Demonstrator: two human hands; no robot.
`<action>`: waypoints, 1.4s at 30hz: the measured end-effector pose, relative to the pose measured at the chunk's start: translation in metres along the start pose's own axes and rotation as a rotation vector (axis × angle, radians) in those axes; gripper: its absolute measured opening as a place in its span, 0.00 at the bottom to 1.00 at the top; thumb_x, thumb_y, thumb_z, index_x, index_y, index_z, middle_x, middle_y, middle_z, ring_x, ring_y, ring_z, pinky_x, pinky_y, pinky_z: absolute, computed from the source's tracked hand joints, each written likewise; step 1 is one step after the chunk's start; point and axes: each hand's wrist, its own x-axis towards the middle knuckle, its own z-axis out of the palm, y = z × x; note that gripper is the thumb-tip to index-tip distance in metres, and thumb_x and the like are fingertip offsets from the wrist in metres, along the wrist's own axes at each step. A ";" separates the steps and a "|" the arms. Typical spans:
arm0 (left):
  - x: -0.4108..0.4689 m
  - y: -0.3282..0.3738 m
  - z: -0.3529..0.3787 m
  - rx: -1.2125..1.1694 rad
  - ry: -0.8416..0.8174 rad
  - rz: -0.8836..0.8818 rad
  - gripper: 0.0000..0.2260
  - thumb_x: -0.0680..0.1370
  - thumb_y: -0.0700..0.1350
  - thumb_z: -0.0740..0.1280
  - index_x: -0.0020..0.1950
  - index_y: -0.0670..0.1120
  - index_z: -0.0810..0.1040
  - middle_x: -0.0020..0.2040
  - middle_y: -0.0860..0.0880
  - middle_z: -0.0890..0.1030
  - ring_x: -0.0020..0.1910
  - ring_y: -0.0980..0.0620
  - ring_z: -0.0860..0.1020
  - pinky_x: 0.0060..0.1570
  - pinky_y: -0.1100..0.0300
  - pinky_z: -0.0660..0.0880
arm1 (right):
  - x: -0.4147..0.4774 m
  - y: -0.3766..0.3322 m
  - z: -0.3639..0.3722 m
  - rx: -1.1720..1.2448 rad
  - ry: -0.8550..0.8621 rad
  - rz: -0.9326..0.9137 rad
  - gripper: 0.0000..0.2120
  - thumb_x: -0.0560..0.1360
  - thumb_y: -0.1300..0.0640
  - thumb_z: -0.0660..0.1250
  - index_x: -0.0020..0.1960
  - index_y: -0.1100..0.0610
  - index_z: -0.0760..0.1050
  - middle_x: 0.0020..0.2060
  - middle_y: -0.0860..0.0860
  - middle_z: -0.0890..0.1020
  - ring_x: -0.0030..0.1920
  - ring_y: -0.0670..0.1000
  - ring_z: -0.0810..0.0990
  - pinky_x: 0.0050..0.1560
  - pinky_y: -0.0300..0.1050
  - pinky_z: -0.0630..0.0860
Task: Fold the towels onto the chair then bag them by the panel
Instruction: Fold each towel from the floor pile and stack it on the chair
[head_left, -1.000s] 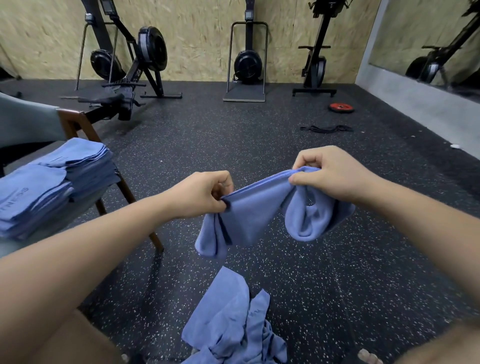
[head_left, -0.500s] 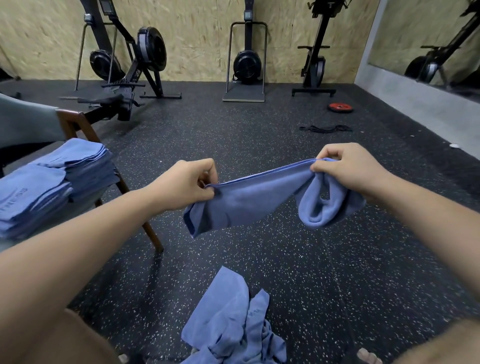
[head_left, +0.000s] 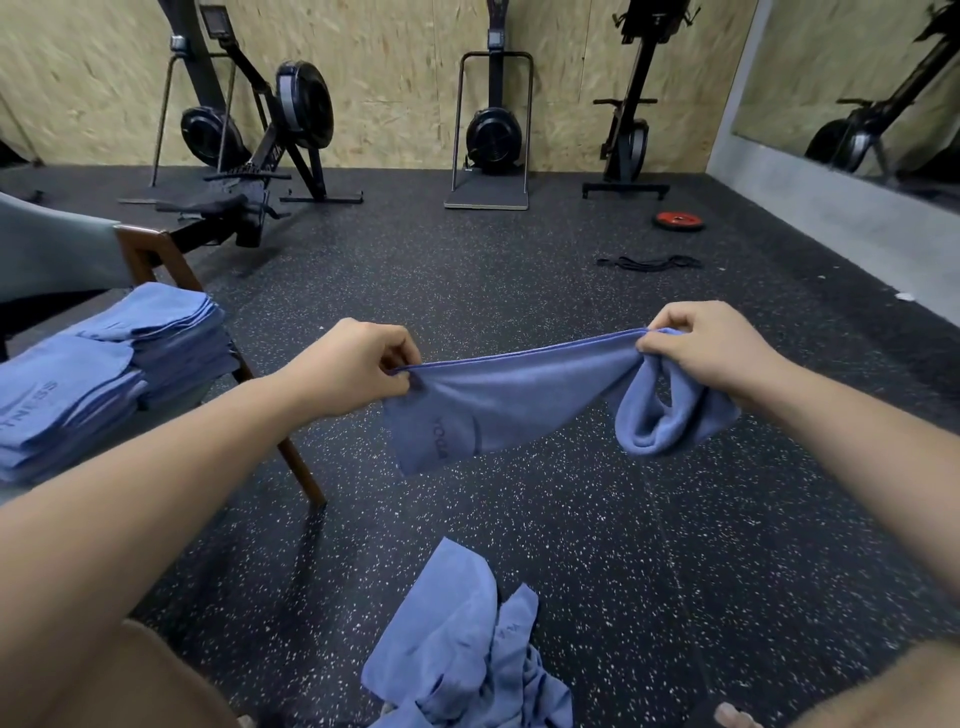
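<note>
Pinching the upper hem of a blue towel (head_left: 509, 400) with the left hand (head_left: 358, 366), fingers curled in against the thumb; gripping the same hem further along with the right hand (head_left: 711, 348), likewise clenched, a bunched loop of cloth hanging below; holding it stretched in the air above the speckled floor (head_left: 675, 545); at left, folded towels (head_left: 130, 358) stacked on the chair (head_left: 156, 254), cut off by the edge; near the feet, a crumpled heap of towels (head_left: 467, 649), partly out of view; printed lettering hard to read.
</note>
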 end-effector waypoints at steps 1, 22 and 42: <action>0.001 -0.003 0.000 0.007 0.016 -0.014 0.10 0.74 0.39 0.76 0.47 0.56 0.84 0.41 0.59 0.86 0.43 0.65 0.83 0.49 0.61 0.81 | 0.001 0.001 0.000 0.000 0.002 0.005 0.06 0.74 0.55 0.76 0.40 0.53 0.84 0.37 0.47 0.86 0.40 0.47 0.81 0.43 0.44 0.75; -0.005 0.029 0.019 -0.507 -0.206 -0.334 0.14 0.74 0.50 0.83 0.42 0.43 0.82 0.31 0.52 0.78 0.30 0.58 0.73 0.30 0.65 0.71 | -0.027 -0.013 0.063 -0.035 -0.223 -0.137 0.04 0.80 0.49 0.74 0.51 0.47 0.80 0.33 0.46 0.74 0.34 0.43 0.70 0.37 0.41 0.65; -0.011 0.078 0.019 -0.549 -0.049 -0.179 0.03 0.76 0.41 0.79 0.48 0.46 0.87 0.39 0.47 0.88 0.37 0.56 0.81 0.40 0.59 0.78 | -0.076 -0.093 0.065 0.508 -0.551 -0.001 0.15 0.81 0.68 0.68 0.66 0.61 0.73 0.35 0.49 0.85 0.35 0.49 0.81 0.42 0.54 0.80</action>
